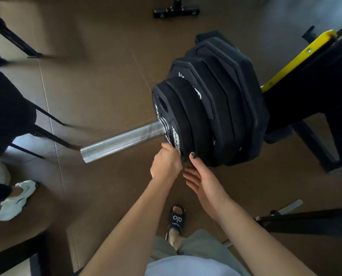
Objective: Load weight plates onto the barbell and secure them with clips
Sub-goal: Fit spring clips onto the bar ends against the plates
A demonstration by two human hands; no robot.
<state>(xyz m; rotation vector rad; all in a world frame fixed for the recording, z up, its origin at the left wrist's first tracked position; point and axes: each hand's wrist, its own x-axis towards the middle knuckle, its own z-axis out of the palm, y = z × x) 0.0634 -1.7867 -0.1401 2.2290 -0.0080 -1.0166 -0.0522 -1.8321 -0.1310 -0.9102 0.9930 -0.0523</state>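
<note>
A steel barbell sleeve (122, 139) sticks out toward the left, its bare end free. Several black weight plates (222, 108) sit stacked on it, the smallest outermost plate (171, 108) facing me with white lettering. My left hand (166, 162) is curled around the lower edge of that outermost plate. My right hand (202, 176) is beside it with fingers spread, the thumb resting on the lower edge of the plates. No clip is visible on the sleeve.
A black rack with a yellow bar (297, 60) holds the barbell at right. Another person's white shoes (16, 198) and dark clothing are at left. Black frame legs (46, 124) cross the brown floor. My sandalled foot (176, 220) stands below the plates.
</note>
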